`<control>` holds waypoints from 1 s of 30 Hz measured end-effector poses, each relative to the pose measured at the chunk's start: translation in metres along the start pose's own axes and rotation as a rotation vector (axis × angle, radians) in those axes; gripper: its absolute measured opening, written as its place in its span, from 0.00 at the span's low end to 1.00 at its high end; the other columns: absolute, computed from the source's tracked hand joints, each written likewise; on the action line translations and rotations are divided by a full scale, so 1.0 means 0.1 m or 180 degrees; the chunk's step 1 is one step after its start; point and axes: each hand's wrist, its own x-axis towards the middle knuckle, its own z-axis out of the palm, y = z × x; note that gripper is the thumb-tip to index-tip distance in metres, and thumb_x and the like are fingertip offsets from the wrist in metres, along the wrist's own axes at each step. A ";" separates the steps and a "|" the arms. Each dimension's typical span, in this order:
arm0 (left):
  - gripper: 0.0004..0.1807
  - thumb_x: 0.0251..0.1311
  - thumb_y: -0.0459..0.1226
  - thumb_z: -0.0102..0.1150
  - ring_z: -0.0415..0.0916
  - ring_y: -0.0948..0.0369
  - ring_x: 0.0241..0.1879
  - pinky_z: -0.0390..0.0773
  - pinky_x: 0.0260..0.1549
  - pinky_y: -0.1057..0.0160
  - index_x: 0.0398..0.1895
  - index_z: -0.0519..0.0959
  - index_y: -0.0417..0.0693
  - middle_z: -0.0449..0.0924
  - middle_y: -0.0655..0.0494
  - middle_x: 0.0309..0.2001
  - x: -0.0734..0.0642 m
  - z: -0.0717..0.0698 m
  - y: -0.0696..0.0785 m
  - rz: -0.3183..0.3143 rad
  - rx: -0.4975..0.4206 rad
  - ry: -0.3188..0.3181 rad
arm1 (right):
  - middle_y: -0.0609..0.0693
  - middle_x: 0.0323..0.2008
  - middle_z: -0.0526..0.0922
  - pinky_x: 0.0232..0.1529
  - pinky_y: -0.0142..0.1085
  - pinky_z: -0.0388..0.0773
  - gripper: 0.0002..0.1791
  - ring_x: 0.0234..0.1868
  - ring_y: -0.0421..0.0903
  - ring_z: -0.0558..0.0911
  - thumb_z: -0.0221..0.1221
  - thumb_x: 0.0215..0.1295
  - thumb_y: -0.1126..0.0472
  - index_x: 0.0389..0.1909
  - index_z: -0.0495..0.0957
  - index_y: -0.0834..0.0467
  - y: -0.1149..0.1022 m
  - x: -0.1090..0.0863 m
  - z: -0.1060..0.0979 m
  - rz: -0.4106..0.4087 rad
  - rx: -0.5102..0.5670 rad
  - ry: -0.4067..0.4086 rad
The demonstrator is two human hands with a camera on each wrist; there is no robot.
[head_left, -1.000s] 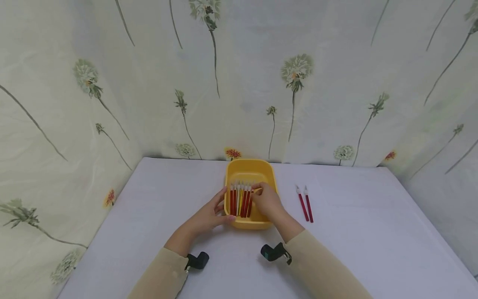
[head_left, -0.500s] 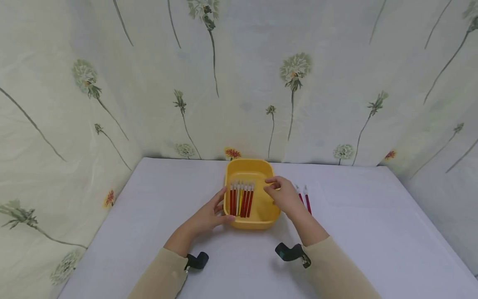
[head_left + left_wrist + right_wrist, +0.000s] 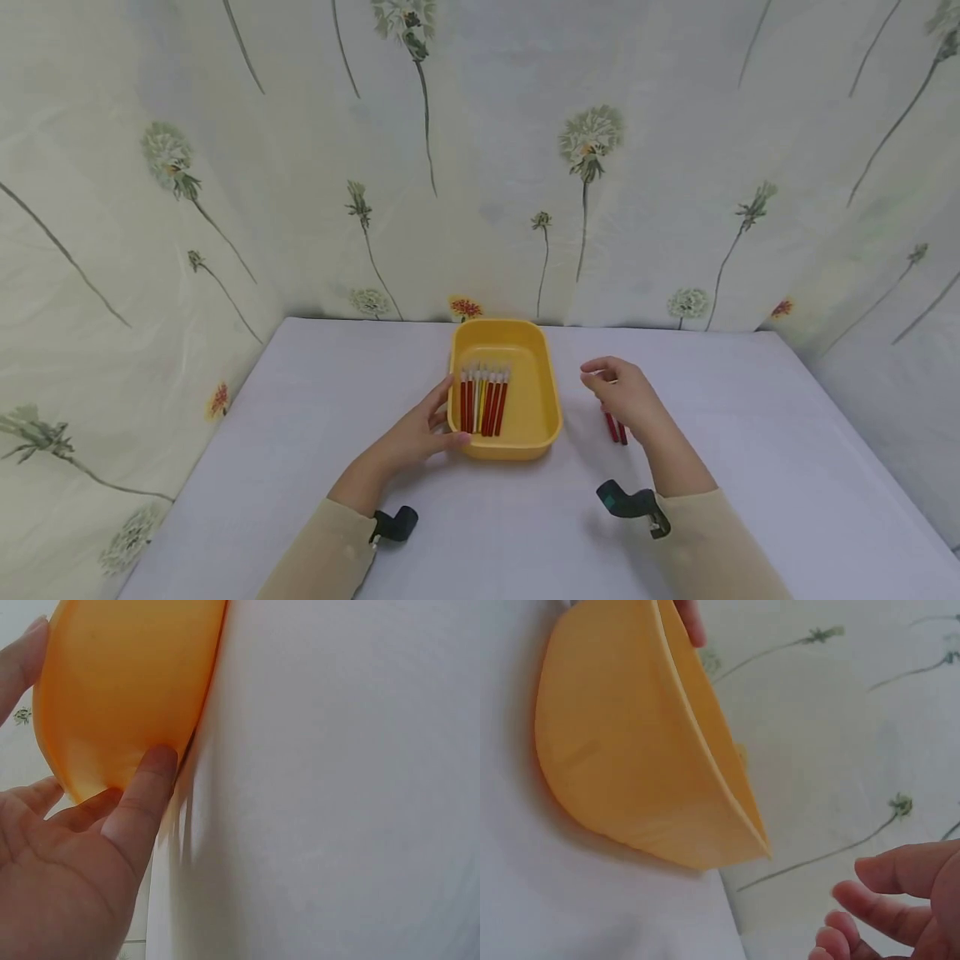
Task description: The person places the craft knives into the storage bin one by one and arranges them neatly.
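My left hand [image 3: 420,429] holds the near left corner of a yellow plastic tray [image 3: 545,417], its thumb at the rim and its fingers against the outer wall [image 3: 127,690]. Several slim pen-like sticks [image 3: 487,404] lie side by side in the tray's left part, mostly red with white pointed tips, one yellow and one white. To the tray's right, my right hand [image 3: 626,396] hovers over two more red sticks [image 3: 617,429], whose upper parts it hides. Its fingers are loosely bent and hold nothing; the right wrist view shows fingertips [image 3: 866,866] apart from the tray.
A white cloth [image 3: 337,358] covers the table, and its back edge meets a hanging curtain [image 3: 487,167] printed with dandelions. Each wrist wears a small black camera, one on the left [image 3: 396,523] and one on the right [image 3: 630,504].
My right hand has let go of the rightmost stick inside the tray and moved right, out over the two sticks on the table. The left hand stays on the tray.
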 end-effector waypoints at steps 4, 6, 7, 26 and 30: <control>0.59 0.51 0.53 0.75 0.58 0.49 0.74 0.61 0.69 0.43 0.81 0.46 0.70 0.48 0.55 0.80 0.00 -0.01 0.00 -0.0011 0.0014 0.0008 | 0.61 0.57 0.74 0.50 0.43 0.82 0.23 0.51 0.59 0.76 0.53 0.76 0.51 0.64 0.72 0.58 0.11 0.01 -0.06 0.0115 0.0046 0.0031; 0.59 0.51 0.54 0.75 0.58 0.49 0.74 0.60 0.69 0.43 0.81 0.46 0.71 0.48 0.56 0.80 0.00 -0.01 0.01 -0.0013 0.0026 0.0008 | 0.62 0.57 0.74 0.52 0.44 0.81 0.23 0.52 0.59 0.77 0.53 0.76 0.51 0.64 0.72 0.59 0.18 0.02 -0.08 0.0149 0.0082 0.0043; 0.59 0.51 0.53 0.75 0.57 0.49 0.74 0.60 0.69 0.43 0.81 0.45 0.70 0.48 0.55 0.80 0.00 -0.01 0.01 -0.0007 0.0022 0.0005 | 0.62 0.57 0.74 0.53 0.45 0.81 0.23 0.53 0.59 0.77 0.53 0.76 0.51 0.64 0.72 0.59 0.21 0.03 -0.09 0.0171 0.0093 0.0046; 0.59 0.52 0.51 0.75 0.58 0.50 0.74 0.59 0.70 0.44 0.81 0.45 0.71 0.47 0.55 0.80 0.01 -0.02 0.03 0.0007 -0.0012 -0.0037 | 0.66 0.50 0.78 0.40 0.42 0.78 0.16 0.43 0.54 0.78 0.55 0.73 0.60 0.57 0.76 0.64 0.72 0.19 -0.13 0.0234 -0.0318 0.0077; 0.59 0.51 0.52 0.76 0.58 0.50 0.74 0.59 0.70 0.44 0.81 0.45 0.72 0.47 0.54 0.80 0.01 -0.03 0.03 0.0008 -0.0016 -0.0041 | 0.64 0.47 0.79 0.36 0.38 0.77 0.16 0.38 0.51 0.77 0.56 0.72 0.61 0.57 0.76 0.64 0.78 0.24 -0.12 0.0215 -0.0333 0.0049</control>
